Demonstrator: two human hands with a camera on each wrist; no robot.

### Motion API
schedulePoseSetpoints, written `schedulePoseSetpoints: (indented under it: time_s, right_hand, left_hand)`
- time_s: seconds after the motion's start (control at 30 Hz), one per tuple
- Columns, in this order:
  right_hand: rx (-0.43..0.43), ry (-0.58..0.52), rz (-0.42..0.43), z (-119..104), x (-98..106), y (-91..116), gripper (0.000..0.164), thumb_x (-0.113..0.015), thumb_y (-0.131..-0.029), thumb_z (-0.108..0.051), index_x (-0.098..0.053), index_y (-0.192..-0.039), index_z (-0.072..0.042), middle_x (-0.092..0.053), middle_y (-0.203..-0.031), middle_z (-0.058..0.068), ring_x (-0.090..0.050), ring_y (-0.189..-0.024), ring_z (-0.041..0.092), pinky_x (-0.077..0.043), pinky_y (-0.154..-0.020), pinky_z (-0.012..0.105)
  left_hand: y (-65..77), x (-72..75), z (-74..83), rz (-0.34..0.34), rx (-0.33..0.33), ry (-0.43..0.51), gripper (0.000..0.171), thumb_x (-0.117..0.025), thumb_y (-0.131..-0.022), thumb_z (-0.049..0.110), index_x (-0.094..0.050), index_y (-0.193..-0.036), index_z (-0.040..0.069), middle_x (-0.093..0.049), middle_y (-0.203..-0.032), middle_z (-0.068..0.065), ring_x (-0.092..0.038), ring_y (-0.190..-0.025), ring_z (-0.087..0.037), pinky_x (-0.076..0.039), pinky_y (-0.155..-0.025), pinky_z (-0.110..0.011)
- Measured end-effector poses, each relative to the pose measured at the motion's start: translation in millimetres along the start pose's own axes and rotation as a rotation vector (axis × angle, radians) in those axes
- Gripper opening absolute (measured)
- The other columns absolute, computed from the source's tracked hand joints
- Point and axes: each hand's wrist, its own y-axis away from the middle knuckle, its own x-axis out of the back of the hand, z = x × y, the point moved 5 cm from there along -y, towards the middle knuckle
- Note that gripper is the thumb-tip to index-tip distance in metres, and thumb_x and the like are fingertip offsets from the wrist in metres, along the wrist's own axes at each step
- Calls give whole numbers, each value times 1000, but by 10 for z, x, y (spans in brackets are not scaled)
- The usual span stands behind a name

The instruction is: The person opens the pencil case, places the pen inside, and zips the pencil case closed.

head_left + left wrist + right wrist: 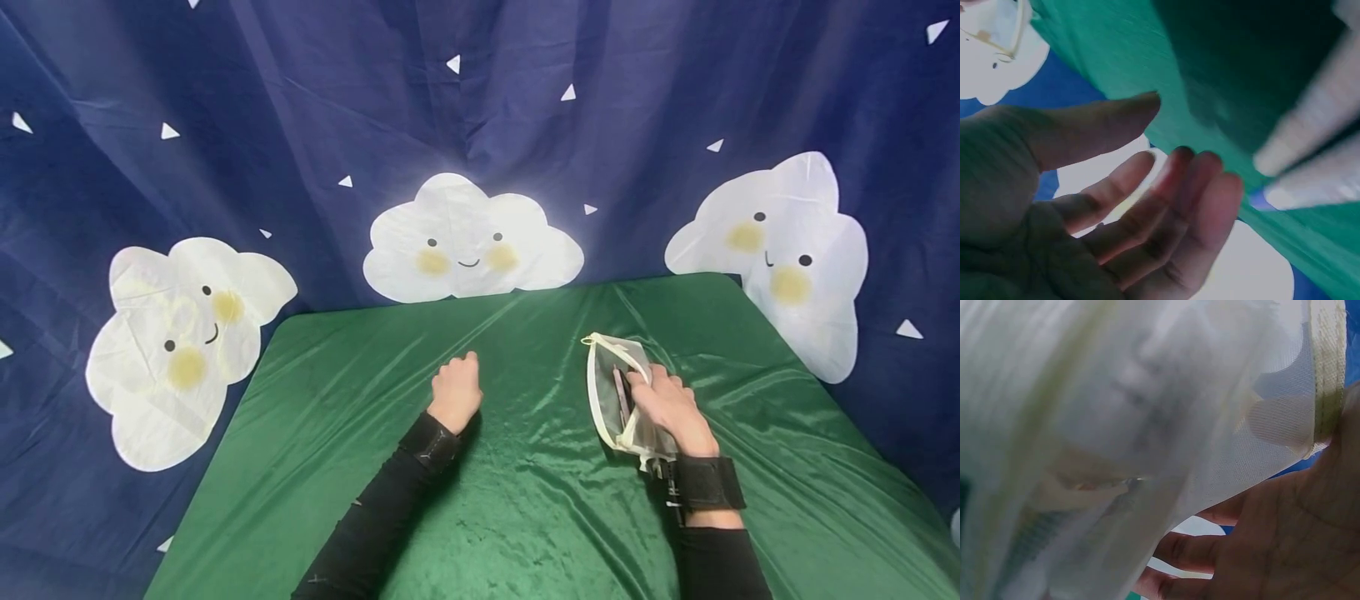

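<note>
A see-through mesh zip pouch (593,398) with cream edging stands unzipped on the right, and my right hand (670,407) grips it by its right side. Inside its mouth a pinkish pen (620,392) lies beside a darker one. In the right wrist view the mesh pouch (1222,462) fills most of the picture, fingers (1188,550) spread along its outside. My left hand (456,393) is over the middle of the cloth, fingers loosely bent and holding nothing. Two blurred, pale pen-like sticks (1316,181), one blue-tipped, show beyond its fingertips in the left wrist view.
A creased green cloth (517,517) covers the table under both hands. Behind it hangs a dark blue curtain (315,100) printed with smiling white clouds and small white triangles. Black bands (708,482) wrap the wrists.
</note>
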Motion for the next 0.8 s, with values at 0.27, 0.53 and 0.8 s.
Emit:
schedulePoseSetpoints:
  time_s: [0.27, 0.53, 0.8]
  right_hand:
    - [-3, 5, 2, -1, 3, 0, 70, -25, -106, -49, -33, -148, 7, -39, -144, 39, -34, -130, 61, -33, -101, 69]
    - [-9, 4, -2, -9, 2, 4, 70, -26, -106, -48, -31, -149, 8, -37, -145, 40, -32, -130, 63, -33, -102, 70]
    - [-10, 4, -1, 0, -9, -1, 69, -26, -106, -47, -32, -149, 7, -38, -145, 39, -33, -130, 62, -33, -101, 69]
  left_hand:
    - [-13, -15, -292, -118, 172, -15, 8, -62, -91, 3, -69, -93, -1, -72, -96, -25, -71, -87, -45, -59, -64, -53]
    - [-7, 5, -317, -257, 216, 61, 11, -58, -92, 1, -67, -86, 0, -68, -87, -20, -66, -75, -33, -50, -56, -36]
    - [-17, -55, -344, -398, 228, 91, 12, -69, -88, -3, -68, -100, -3, -66, -92, -20, -60, -72, -29, -48, -57, -32]
